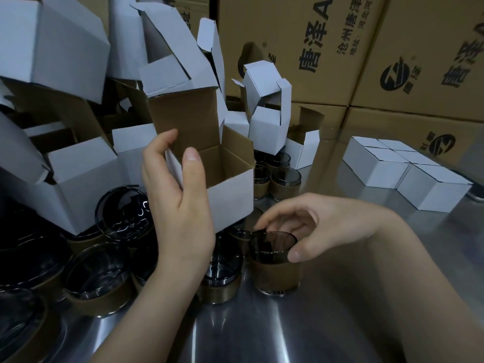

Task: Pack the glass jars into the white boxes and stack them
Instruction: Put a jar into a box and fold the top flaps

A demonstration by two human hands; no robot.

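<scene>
Glass jar with the brown sleeve stands on the table. The right hand has its grip curled round the rim. The left hand grip pinches the open white box by one wall, held up just above and to the left.

Risk imo: on the lift it could knock the neighbour jar right beside it, or catch a box flap going in.

The heap of empty boxes crowds in from the left. The packed boxes sit well off to the right.
</scene>
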